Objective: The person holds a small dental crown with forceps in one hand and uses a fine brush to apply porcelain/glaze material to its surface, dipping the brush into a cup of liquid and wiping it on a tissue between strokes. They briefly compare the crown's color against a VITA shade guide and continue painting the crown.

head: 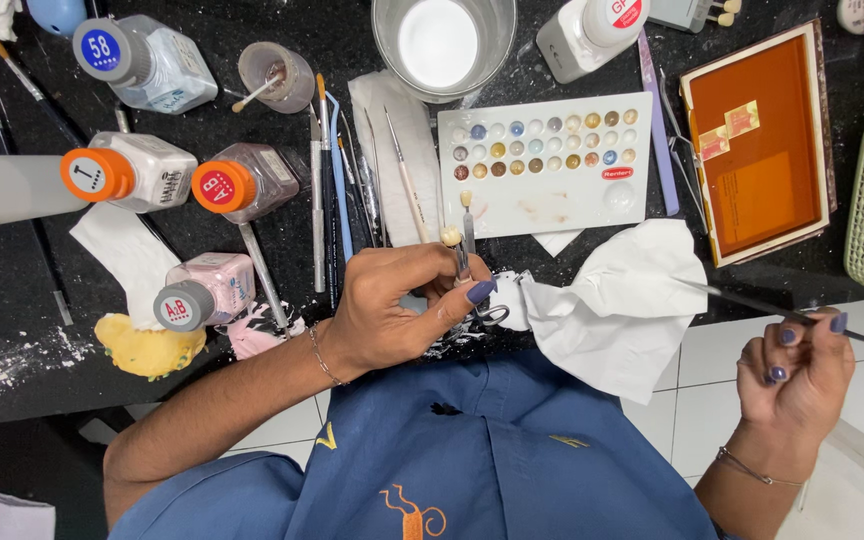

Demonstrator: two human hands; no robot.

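The left hand [392, 310] is pinching a metal clamp tool [464, 262] between thumb and fingers, closed around it near the front edge of the black worktop [12, 300]; the tool is holding up a small pale tooth-shaped piece [449, 237] at its tip, just in front of the white mixing palette [552, 200], whose small wells are carrying dabs of colour. The right hand [797, 375] is hovering off the worktop's near right edge, over the white floor tiles [712, 400], its fingers gripping a thin dark-handled brush [752, 300] whose tip is pointing left, over a crumpled white tissue [622, 300] lying between the two hands. To the left, several small bottles with orange caps [152, 172] are lying on their sides, and a yellow sponge [149, 347] is sitting at the near left edge. More brushes [332, 190] are lying side by side beside the palette, a glass [444, 45] of milky liquid is standing at the far side, and an open orange-lined box [762, 145] is resting at the right.
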